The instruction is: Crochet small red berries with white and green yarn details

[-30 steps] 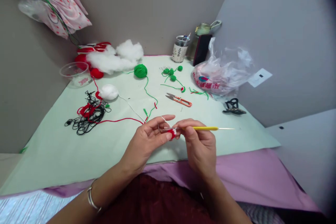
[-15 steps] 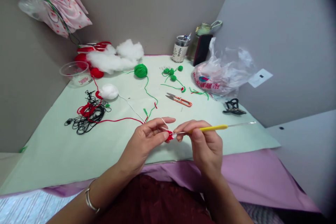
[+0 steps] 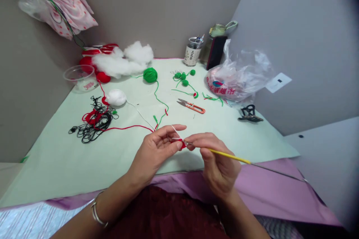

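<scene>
Near the table's front edge, my left hand (image 3: 158, 147) pinches a small red and white crochet piece (image 3: 183, 144) between thumb and fingers. White yarn runs over its raised index finger. My right hand (image 3: 217, 160) grips a crochet hook (image 3: 230, 155) by its yellow handle; the hook's tip is at the crochet piece, and its long metal end points down to the right. Beyond the hands, a red strand (image 3: 129, 126) and a green strand lead towards my left hand. A white yarn ball (image 3: 116, 97) and a green yarn ball (image 3: 150, 75) lie farther back.
Orange thread snips (image 3: 193, 106) lie ahead of my right hand, with small green crochet balls (image 3: 184, 82) behind. A tangle of black cord (image 3: 95, 125) is at left, white stuffing (image 3: 120, 63) at the back. A plastic bag (image 3: 232, 80) and a black claw clip (image 3: 250, 114) are at right.
My right hand has tilted the crochet hook, so its far end has swung down and to the right. The left hand stays nearly in place, still holding the crochet piece.
</scene>
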The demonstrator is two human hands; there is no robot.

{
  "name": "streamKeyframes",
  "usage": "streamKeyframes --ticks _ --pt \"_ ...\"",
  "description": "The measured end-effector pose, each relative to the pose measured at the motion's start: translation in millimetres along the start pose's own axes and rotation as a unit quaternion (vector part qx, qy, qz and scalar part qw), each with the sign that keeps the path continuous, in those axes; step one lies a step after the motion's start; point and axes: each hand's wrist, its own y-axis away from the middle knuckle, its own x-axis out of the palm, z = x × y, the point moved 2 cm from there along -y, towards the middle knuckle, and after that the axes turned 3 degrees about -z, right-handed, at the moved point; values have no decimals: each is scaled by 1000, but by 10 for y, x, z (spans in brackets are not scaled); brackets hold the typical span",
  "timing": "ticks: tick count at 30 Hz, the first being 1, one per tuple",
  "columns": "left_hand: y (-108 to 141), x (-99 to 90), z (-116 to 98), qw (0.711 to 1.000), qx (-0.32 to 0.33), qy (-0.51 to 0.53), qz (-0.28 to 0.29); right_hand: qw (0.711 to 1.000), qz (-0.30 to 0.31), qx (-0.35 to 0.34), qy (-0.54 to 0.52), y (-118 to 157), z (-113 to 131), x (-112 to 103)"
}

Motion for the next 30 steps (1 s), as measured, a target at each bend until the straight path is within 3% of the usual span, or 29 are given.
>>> streamKeyframes --ticks 6,10,14,17,19,22,26,30 --pt "21 22 -62 999 19 -20 -33 996 23 -53 69 -1 29 12" --pt "35 75 -51 998 26 19 -46 975 38 -107 190 96 -15 50" --pt "19 94 31 990 -49 129 -18 952 23 -147 268 178 -46 85" --pt "-5 70 58 978 -113 178 -1 979 -26 -89 181 144 -15 66" --pt "-13 48 43 980 -99 173 -12 994 -72 -5 82 90 -2 50" --pt "-2 50 25 989 -51 137 -15 990 -101 94 -40 18 -22 78" --pt "19 87 49 995 -23 100 -8 993 -80 84 -29 11 -60 148" --pt "11 109 66 992 -17 120 -29 995 -57 14 85 96 -59 155"
